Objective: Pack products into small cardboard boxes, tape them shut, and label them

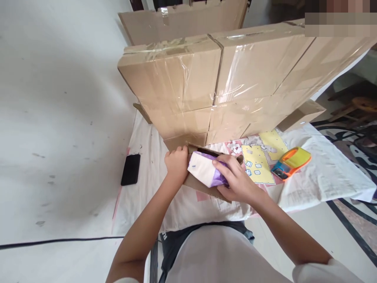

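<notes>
A small cardboard box (196,184) stands on the cloth-covered table close to my body, its top open. My left hand (178,165) is closed over its left edge, fingers curled on the far side. In my right hand (235,179) is a white and purple packet (202,168), gripped at its purple end. The packet lies tilted across the box opening, partly inside it. Fingers and packet hide most of the box's interior.
Large taped cardboard boxes (185,82) form a wall behind my hands. A black phone (130,169) lies at the left, near the white wall. On the right are an orange and yellow tape dispenser (291,162), a yellow patterned sheet (259,157) and paper scraps (234,146).
</notes>
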